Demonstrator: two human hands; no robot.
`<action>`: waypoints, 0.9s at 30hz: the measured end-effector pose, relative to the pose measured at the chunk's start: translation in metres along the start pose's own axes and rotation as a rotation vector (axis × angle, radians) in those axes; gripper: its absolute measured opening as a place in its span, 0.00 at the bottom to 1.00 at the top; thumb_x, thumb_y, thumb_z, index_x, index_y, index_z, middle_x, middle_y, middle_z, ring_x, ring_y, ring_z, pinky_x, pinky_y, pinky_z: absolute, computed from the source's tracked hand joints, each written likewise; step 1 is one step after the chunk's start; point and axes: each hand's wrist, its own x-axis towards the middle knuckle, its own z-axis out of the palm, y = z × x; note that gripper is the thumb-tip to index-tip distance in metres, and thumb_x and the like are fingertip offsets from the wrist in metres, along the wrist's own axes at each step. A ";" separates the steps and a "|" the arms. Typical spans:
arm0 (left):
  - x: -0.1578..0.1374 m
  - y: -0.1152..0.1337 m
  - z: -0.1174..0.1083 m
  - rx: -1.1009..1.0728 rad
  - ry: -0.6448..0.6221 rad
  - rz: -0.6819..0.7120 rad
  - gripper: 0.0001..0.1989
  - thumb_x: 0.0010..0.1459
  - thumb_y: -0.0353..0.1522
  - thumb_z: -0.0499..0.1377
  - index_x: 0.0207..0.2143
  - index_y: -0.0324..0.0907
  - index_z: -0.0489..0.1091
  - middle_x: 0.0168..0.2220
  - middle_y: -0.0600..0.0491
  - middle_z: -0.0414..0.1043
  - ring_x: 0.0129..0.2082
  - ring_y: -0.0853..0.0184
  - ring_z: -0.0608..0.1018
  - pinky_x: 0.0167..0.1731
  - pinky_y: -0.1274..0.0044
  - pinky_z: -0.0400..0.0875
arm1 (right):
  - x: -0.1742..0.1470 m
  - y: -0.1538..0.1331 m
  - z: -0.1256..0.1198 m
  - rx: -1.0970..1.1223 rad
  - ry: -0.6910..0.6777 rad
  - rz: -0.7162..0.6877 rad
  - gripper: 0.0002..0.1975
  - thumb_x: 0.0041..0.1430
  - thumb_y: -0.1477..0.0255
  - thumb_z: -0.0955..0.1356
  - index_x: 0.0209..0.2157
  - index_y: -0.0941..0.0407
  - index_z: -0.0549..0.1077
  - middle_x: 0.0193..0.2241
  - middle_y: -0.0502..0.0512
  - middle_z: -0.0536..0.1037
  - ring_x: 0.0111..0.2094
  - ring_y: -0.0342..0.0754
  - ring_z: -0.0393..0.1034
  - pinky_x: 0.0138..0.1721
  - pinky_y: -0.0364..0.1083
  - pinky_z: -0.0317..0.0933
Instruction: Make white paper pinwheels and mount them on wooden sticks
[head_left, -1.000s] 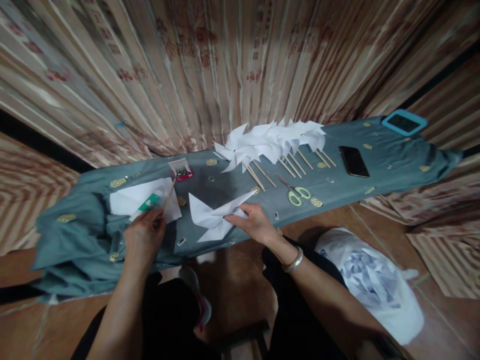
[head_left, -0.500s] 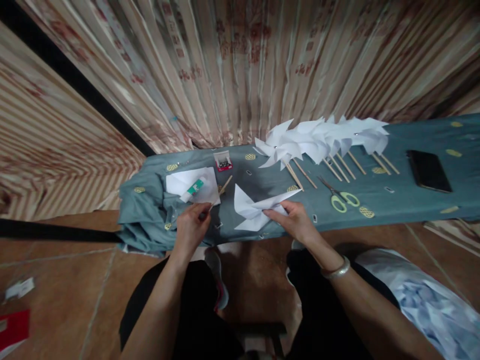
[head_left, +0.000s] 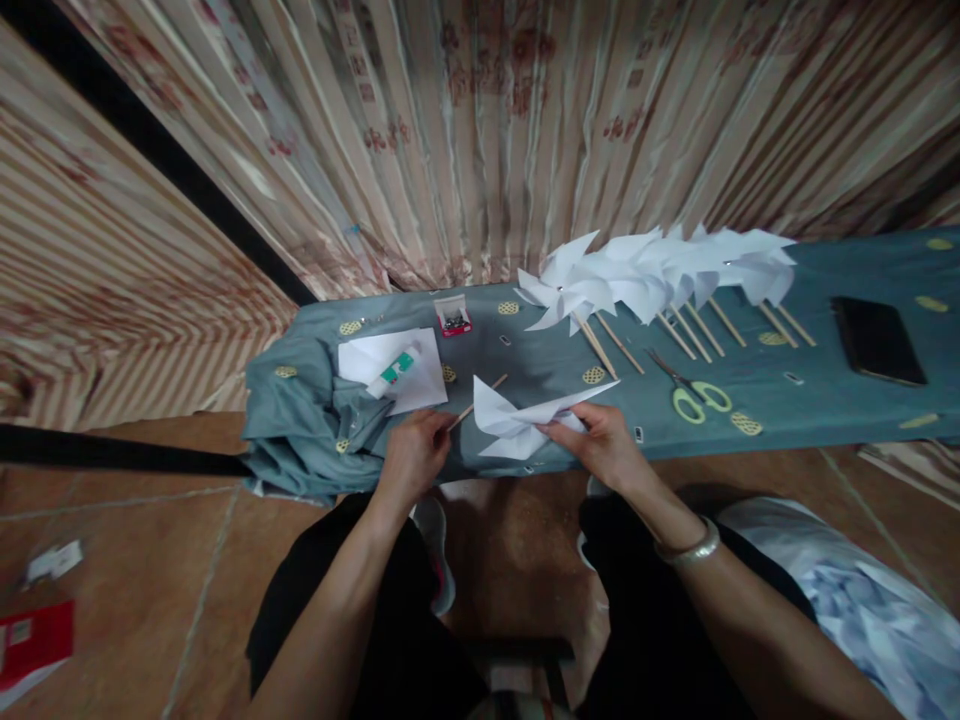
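Note:
My left hand pinches one end of a thin wooden stick, which slants up and to the right over the cloth. Between thumb and fingers, my right hand grips a white paper pinwheel with its blades folded inward. The stick's far end is close to the pinwheel's left blade; whether they touch I cannot tell. Farther back lies an overlapping row of white paper pinwheels on wooden sticks. Left of the stick, a green-and-white glue stick rests on white paper sheets.
A small red box of metal pins stands open at the back. Green-handled scissors and a black phone lie to the right on the blue-green cloth. A pleated curtain hangs behind. A plastic bag sits on the floor.
My left hand has moved right with the stick, bringing it nearer the pinwheel. My right hand keeps its grip on the pinwheel. The view has shifted slightly.

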 end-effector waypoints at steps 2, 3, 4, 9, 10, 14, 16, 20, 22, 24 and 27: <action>0.000 0.002 0.000 0.091 -0.040 0.028 0.14 0.55 0.23 0.54 0.41 0.39 0.76 0.36 0.48 0.77 0.37 0.62 0.78 0.38 0.74 0.71 | -0.001 0.001 -0.001 -0.017 -0.010 -0.012 0.09 0.48 0.64 0.72 0.28 0.55 0.80 0.24 0.50 0.80 0.27 0.48 0.72 0.29 0.44 0.65; 0.000 0.003 0.001 0.123 -0.050 0.036 0.14 0.56 0.24 0.54 0.41 0.39 0.76 0.36 0.47 0.77 0.37 0.61 0.77 0.38 0.73 0.71 | -0.002 0.001 -0.001 -0.023 -0.011 -0.019 0.09 0.49 0.64 0.72 0.28 0.55 0.80 0.24 0.50 0.80 0.27 0.47 0.72 0.29 0.44 0.65; 0.000 0.005 0.001 0.149 -0.054 0.044 0.13 0.56 0.25 0.55 0.41 0.39 0.76 0.37 0.47 0.76 0.38 0.61 0.77 0.39 0.73 0.71 | -0.002 0.001 -0.002 -0.025 -0.012 -0.024 0.09 0.49 0.64 0.72 0.27 0.55 0.79 0.24 0.50 0.80 0.26 0.47 0.71 0.29 0.44 0.65; 0.016 0.011 0.008 0.185 -0.018 0.087 0.11 0.60 0.28 0.55 0.42 0.38 0.75 0.39 0.45 0.76 0.40 0.59 0.77 0.40 0.71 0.72 | -0.006 0.000 -0.004 -0.024 -0.014 0.016 0.09 0.48 0.64 0.71 0.25 0.55 0.79 0.21 0.49 0.77 0.23 0.45 0.67 0.25 0.43 0.61; 0.021 0.012 0.010 0.170 -0.007 0.091 0.11 0.60 0.28 0.54 0.42 0.38 0.75 0.39 0.45 0.76 0.41 0.59 0.77 0.41 0.71 0.72 | -0.006 -0.001 -0.004 -0.025 -0.015 0.025 0.09 0.48 0.64 0.71 0.24 0.55 0.79 0.21 0.49 0.77 0.23 0.45 0.67 0.25 0.43 0.61; 0.040 0.015 0.023 0.035 0.049 0.129 0.11 0.59 0.27 0.56 0.42 0.38 0.75 0.43 0.44 0.76 0.44 0.59 0.76 0.44 0.70 0.72 | -0.009 -0.001 -0.003 -0.050 -0.033 0.033 0.10 0.49 0.63 0.71 0.24 0.55 0.78 0.22 0.50 0.78 0.25 0.46 0.68 0.27 0.43 0.62; 0.047 0.015 0.031 -0.008 0.076 0.144 0.11 0.58 0.29 0.58 0.43 0.38 0.74 0.44 0.44 0.75 0.44 0.59 0.75 0.46 0.69 0.71 | -0.010 0.000 -0.002 -0.082 -0.038 0.029 0.10 0.50 0.63 0.70 0.24 0.55 0.78 0.23 0.51 0.79 0.25 0.46 0.69 0.27 0.43 0.62; 0.056 0.017 0.043 -0.008 0.070 0.140 0.12 0.57 0.30 0.60 0.44 0.38 0.74 0.42 0.46 0.73 0.45 0.59 0.73 0.47 0.69 0.70 | -0.012 0.002 -0.001 -0.082 -0.078 -0.005 0.11 0.53 0.62 0.70 0.26 0.54 0.79 0.30 0.53 0.81 0.31 0.48 0.73 0.33 0.45 0.66; 0.060 0.019 0.047 0.010 0.050 0.128 0.12 0.57 0.29 0.59 0.44 0.38 0.75 0.41 0.46 0.73 0.44 0.59 0.73 0.46 0.70 0.69 | -0.013 0.002 -0.002 -0.074 -0.100 -0.020 0.10 0.54 0.63 0.70 0.28 0.54 0.80 0.32 0.53 0.82 0.35 0.50 0.75 0.38 0.46 0.67; 0.063 0.020 0.050 0.029 0.033 0.117 0.11 0.57 0.28 0.58 0.42 0.38 0.75 0.39 0.46 0.72 0.42 0.60 0.73 0.45 0.71 0.69 | -0.014 0.002 -0.003 -0.091 -0.102 -0.023 0.09 0.54 0.64 0.70 0.29 0.53 0.80 0.34 0.53 0.82 0.37 0.51 0.76 0.41 0.48 0.67; 0.066 0.021 0.052 0.032 0.017 0.100 0.11 0.58 0.26 0.55 0.39 0.40 0.76 0.35 0.48 0.72 0.39 0.62 0.73 0.43 0.72 0.68 | -0.014 -0.002 -0.004 -0.121 -0.109 -0.035 0.08 0.55 0.65 0.70 0.30 0.53 0.80 0.35 0.54 0.82 0.37 0.52 0.76 0.40 0.49 0.68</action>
